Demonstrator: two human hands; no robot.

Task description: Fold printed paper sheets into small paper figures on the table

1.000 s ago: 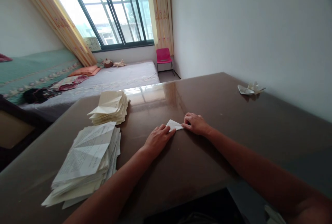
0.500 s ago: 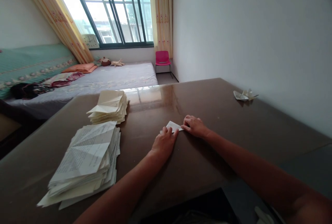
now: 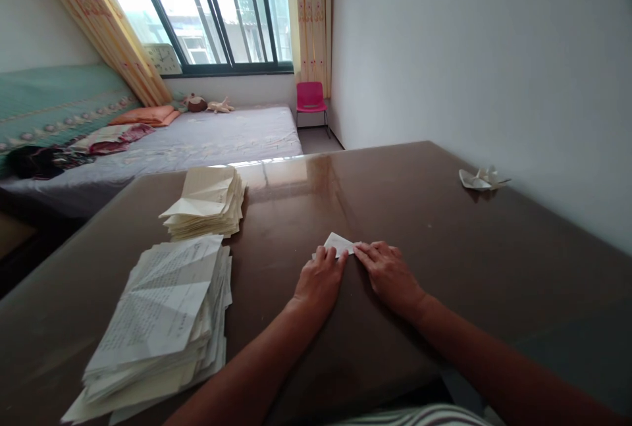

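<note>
A small piece of folded white paper (image 3: 338,243) lies on the brown table (image 3: 281,320), with a peaked upper edge. My left hand (image 3: 322,276) holds its left part down, fingers curled and pressed against the lower edge. At its right end my right hand (image 3: 388,269) pinches the paper, the fingertips close to those of the left hand. Parts of the paper are hidden under the fingers of both hands.
To the left lies a stack of printed, creased sheets (image 3: 162,301). Behind it sits a stack of yellowish sheets (image 3: 207,195). A folded paper piece (image 3: 481,179) rests near the wall at right. Beyond the table are a bed (image 3: 237,133) and a pink chair (image 3: 311,97).
My right hand has come down and nearer to me, its fingers now flatter on the paper's right end. My left hand keeps holding the paper. The whole view has shifted slightly.
</note>
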